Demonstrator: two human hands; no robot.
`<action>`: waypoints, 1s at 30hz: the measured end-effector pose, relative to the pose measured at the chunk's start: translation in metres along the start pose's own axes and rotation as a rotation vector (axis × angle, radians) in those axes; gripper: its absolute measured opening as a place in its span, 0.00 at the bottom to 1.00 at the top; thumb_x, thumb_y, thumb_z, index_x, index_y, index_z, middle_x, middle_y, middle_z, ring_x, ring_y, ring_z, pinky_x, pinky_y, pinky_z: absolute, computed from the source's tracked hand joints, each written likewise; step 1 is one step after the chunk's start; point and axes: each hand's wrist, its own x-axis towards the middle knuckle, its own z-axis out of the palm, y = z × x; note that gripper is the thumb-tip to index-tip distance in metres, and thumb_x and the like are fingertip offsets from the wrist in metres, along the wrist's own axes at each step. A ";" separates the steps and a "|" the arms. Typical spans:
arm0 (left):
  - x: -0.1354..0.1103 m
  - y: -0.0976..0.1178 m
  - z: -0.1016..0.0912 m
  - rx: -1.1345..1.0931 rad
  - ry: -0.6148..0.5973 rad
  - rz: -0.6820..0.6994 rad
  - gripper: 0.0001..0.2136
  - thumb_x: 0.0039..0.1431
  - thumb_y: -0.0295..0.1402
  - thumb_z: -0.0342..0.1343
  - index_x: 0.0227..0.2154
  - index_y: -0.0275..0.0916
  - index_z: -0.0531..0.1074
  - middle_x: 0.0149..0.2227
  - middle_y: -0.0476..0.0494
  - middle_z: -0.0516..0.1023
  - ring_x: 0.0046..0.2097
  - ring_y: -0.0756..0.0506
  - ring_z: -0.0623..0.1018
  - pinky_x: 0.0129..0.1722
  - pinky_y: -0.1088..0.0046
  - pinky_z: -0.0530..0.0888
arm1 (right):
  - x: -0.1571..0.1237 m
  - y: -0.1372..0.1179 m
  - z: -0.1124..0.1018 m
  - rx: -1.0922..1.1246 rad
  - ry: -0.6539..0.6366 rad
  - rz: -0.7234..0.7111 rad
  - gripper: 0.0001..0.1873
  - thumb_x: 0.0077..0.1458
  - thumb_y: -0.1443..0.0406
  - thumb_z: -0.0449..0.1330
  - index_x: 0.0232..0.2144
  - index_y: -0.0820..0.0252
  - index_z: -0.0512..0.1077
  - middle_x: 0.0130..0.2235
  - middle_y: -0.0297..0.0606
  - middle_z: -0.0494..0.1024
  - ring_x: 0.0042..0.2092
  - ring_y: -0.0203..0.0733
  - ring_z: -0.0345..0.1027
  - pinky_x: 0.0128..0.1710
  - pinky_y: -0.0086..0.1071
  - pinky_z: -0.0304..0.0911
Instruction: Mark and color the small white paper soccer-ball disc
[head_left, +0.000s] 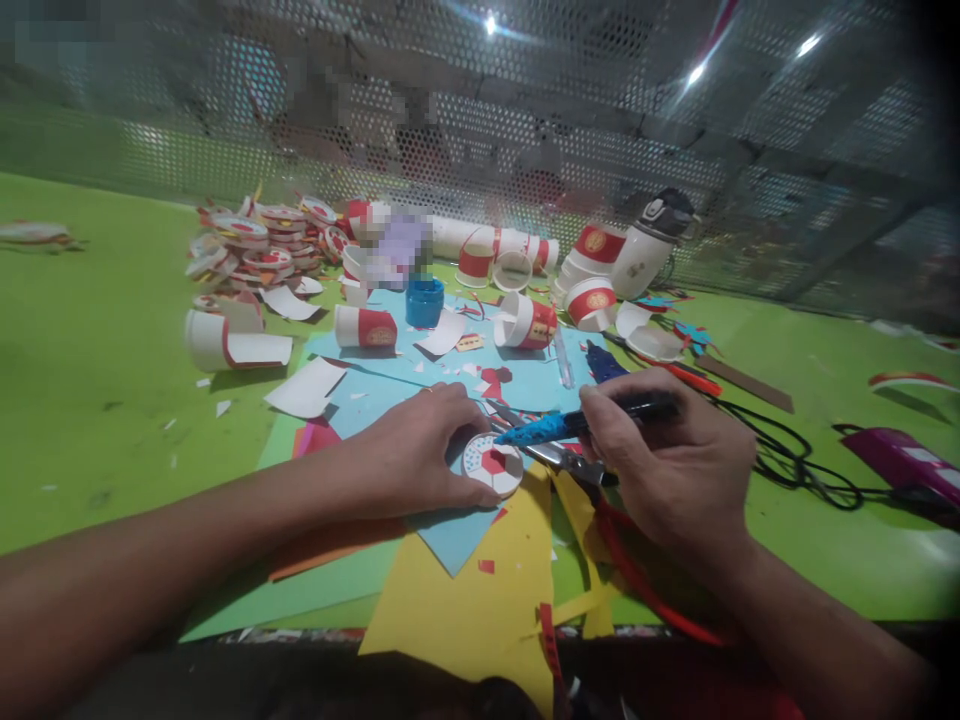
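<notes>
My left hand [416, 455] pinches a small round white disc [480, 478] at its edge between thumb and fingers. The disc has red patches and an area of blue dots on its left. My right hand [664, 455] grips a black pen [544, 430] whose front end is smeared with blue paint. Its tip touches or hovers just over the disc's upper part; which, I cannot tell. Partly hidden beneath the right hand are scissors [559, 458] with a red handle. Under the disc lie blue paper [454, 545] and yellow paper [457, 610].
Behind my hands stands a blue paint jar [424, 303] among cut red-and-white paper cups [375, 328]. Decorated discs [259, 235] are heaped at the back left. A white bottle [646, 245] stands before the perforated metal screen [480, 120]. Black cable [802, 470] and a purple device [904, 465] lie right.
</notes>
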 end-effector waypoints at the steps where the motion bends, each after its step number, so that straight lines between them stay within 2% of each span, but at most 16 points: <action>1: 0.000 0.000 0.000 0.002 0.003 0.001 0.20 0.47 0.44 0.67 0.37 0.37 0.71 0.37 0.46 0.69 0.37 0.45 0.68 0.36 0.70 0.64 | 0.000 0.000 0.001 0.001 -0.008 0.000 0.07 0.55 0.68 0.63 0.26 0.58 0.70 0.20 0.27 0.69 0.19 0.29 0.60 0.19 0.25 0.58; 7: 0.000 -0.001 0.001 0.016 -0.006 -0.006 0.21 0.48 0.45 0.66 0.40 0.37 0.72 0.39 0.45 0.69 0.39 0.43 0.68 0.37 0.69 0.65 | -0.001 0.002 0.003 0.009 -0.073 0.007 0.06 0.55 0.66 0.63 0.27 0.59 0.71 0.19 0.27 0.71 0.19 0.29 0.62 0.19 0.25 0.60; 12: 0.000 -0.001 0.001 0.017 -0.010 0.000 0.19 0.49 0.45 0.66 0.38 0.38 0.72 0.40 0.44 0.69 0.40 0.43 0.69 0.37 0.69 0.65 | -0.001 0.002 0.003 0.036 -0.131 0.028 0.06 0.56 0.66 0.63 0.28 0.60 0.71 0.20 0.27 0.71 0.19 0.28 0.62 0.20 0.24 0.60; 26: -0.001 -0.003 0.002 0.010 0.005 0.018 0.21 0.49 0.44 0.67 0.42 0.38 0.72 0.41 0.44 0.70 0.41 0.42 0.70 0.39 0.68 0.66 | -0.002 0.001 0.001 0.005 -0.192 0.008 0.07 0.56 0.66 0.63 0.27 0.60 0.70 0.20 0.25 0.70 0.20 0.27 0.60 0.21 0.21 0.59; 30: 0.000 -0.003 0.003 0.007 0.013 0.023 0.21 0.48 0.45 0.67 0.41 0.37 0.73 0.39 0.45 0.71 0.40 0.42 0.70 0.38 0.68 0.66 | -0.001 -0.001 -0.002 -0.032 -0.224 -0.041 0.06 0.57 0.68 0.62 0.28 0.60 0.70 0.21 0.26 0.71 0.22 0.27 0.62 0.22 0.21 0.59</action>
